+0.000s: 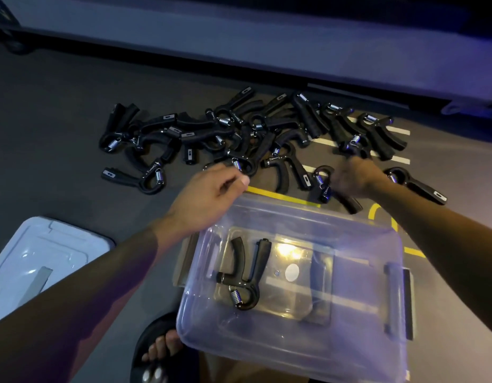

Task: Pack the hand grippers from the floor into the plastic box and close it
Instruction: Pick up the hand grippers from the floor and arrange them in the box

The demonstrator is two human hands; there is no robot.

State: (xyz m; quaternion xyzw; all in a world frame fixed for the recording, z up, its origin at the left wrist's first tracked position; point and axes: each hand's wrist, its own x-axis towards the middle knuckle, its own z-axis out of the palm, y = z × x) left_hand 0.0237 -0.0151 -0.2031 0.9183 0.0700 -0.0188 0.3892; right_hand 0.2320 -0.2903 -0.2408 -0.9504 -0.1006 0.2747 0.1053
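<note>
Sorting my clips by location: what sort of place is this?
Probably a gym or sports hall: a dark floor painted with yellow and white lines, a heap of hand grippers, and what looks like a padded mat edge behind.

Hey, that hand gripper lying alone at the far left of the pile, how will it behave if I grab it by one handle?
The lone hand gripper looks stiff: moulded black handles joined by a metal spring. It probably won't roll, since it lies flat with its handles splayed. Lifted by one handle, it may hang lopsided, with the spring end likely heavier.
</note>
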